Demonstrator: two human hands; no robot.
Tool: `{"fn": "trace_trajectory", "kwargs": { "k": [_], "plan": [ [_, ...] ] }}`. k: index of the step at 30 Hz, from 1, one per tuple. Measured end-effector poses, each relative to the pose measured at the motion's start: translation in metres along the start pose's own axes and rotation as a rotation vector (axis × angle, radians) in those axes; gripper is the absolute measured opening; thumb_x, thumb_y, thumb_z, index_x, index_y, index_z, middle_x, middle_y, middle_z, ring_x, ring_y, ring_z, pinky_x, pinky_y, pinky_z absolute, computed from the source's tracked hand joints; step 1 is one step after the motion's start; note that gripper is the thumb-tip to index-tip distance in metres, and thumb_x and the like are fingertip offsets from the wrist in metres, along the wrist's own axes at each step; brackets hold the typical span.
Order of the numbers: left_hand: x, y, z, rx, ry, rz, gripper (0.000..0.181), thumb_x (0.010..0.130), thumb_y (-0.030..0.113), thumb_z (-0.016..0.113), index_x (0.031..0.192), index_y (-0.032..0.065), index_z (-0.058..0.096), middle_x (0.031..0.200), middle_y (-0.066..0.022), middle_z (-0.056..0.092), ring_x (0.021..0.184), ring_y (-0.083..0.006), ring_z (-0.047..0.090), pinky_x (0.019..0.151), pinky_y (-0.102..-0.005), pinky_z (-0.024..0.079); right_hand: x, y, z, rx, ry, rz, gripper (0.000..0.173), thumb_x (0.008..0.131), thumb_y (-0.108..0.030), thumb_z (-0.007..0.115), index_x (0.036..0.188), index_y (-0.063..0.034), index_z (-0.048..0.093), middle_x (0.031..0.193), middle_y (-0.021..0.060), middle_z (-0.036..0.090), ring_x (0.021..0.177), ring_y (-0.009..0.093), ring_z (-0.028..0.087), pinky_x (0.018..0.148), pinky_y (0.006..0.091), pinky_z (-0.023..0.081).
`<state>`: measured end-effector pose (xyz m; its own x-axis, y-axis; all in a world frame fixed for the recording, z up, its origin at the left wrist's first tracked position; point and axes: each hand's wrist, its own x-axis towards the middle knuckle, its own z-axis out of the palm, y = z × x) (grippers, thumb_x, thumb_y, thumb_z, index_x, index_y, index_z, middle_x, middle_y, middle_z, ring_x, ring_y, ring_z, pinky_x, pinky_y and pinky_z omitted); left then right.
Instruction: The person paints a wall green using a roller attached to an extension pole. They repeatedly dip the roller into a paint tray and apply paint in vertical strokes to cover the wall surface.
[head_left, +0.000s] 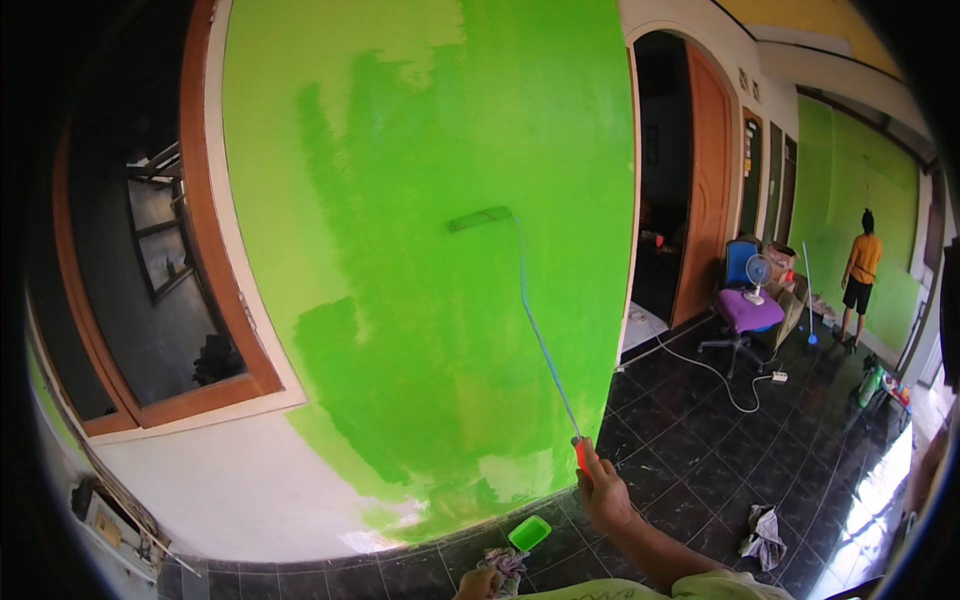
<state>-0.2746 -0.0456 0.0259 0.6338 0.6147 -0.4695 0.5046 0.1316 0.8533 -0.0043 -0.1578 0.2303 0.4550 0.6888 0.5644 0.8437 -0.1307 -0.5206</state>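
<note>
My right hand (604, 491) is closed on the red handle of a paint roller (480, 218). The roller's long, bent metal rod rises up and left, and its green-coated sleeve lies against the wall (450, 337). Darker, fresh-looking green covers much of that wall, with lighter green at the left and patches of it low down. At the bottom edge, my left hand (478, 583) is at a crumpled patterned cloth (505, 562); its fingers are partly cut off, so its hold is unclear. A tray of green paint (529, 532) stands on the floor near the foot of the wall.
A wood-framed window (210, 225) is at left, an open wooden door (701, 187) right of the wall. Farther right are a purple-seated chair (744, 310) bearing a fan, and a white cable (720, 375). A person in orange (864, 259) stands far off. Another cloth (763, 537) lies on dark tiles.
</note>
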Motion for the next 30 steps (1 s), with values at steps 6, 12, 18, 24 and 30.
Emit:
{"fn": "trace_trajectory", "kwargs": {
  "k": [6,12,18,24,30],
  "plan": [
    [0.002,-0.02,-0.01,-0.204,-0.039,0.017,0.031,0.098,0.029,0.05,0.085,0.0029,0.062,0.064,-0.0042,0.057,0.053,-0.0127,0.053,0.05,-0.0305,0.041,0.056,-0.041,0.014,-0.018,0.062,-0.05,0.063,0.093,-0.014,0.054,0.149,-0.0121,0.027,0.08,0.0232,0.058,0.06,0.04,0.06,0.055,0.0486,0.05],
    [0.006,-0.037,-0.02,0.135,0.055,0.21,0.032,0.098,0.03,0.051,0.085,0.0027,0.062,0.065,-0.0039,0.056,0.053,-0.0121,0.051,0.05,-0.0311,0.041,0.136,-0.075,-0.014,0.018,0.146,-0.185,0.066,0.091,-0.006,0.053,0.149,-0.0053,0.021,0.097,0.0315,0.059,0.077,0.046,0.062,0.068,0.0493,0.051],
    [0.005,-0.025,-0.018,0.453,0.136,0.747,0.032,0.097,0.03,0.052,0.085,0.0025,0.062,0.065,-0.0037,0.055,0.054,-0.0115,0.05,0.05,-0.0316,0.04,0.232,-0.118,-0.063,-0.07,0.282,-0.255,0.068,0.087,-0.002,0.054,0.148,-0.0017,0.023,0.083,0.029,0.063,0.072,0.045,0.062,0.067,0.0498,0.048],
    [-0.007,0.005,-0.014,-0.468,-0.051,-0.196,0.029,0.097,0.029,0.053,0.093,0.0016,0.062,0.068,-0.0066,0.059,0.06,-0.0141,0.057,0.054,-0.0324,0.044,0.32,-0.176,-0.113,-0.109,0.363,-0.273,0.069,0.09,-0.006,0.053,0.151,-0.008,0.02,0.07,0.0264,0.061,0.061,0.041,0.061,0.06,0.0469,0.047],
    [0.002,-0.042,-0.019,0.454,0.107,0.592,0.034,0.1,0.032,0.049,0.092,0.0019,0.063,0.072,-0.0077,0.063,0.064,-0.0175,0.061,0.059,-0.0331,0.048,0.325,-0.177,-0.111,-0.058,0.336,-0.293,0.07,0.09,-0.008,0.053,0.151,-0.01,0.019,0.076,0.0265,0.062,0.064,0.04,0.061,0.061,0.0473,0.048]
  ]
}}
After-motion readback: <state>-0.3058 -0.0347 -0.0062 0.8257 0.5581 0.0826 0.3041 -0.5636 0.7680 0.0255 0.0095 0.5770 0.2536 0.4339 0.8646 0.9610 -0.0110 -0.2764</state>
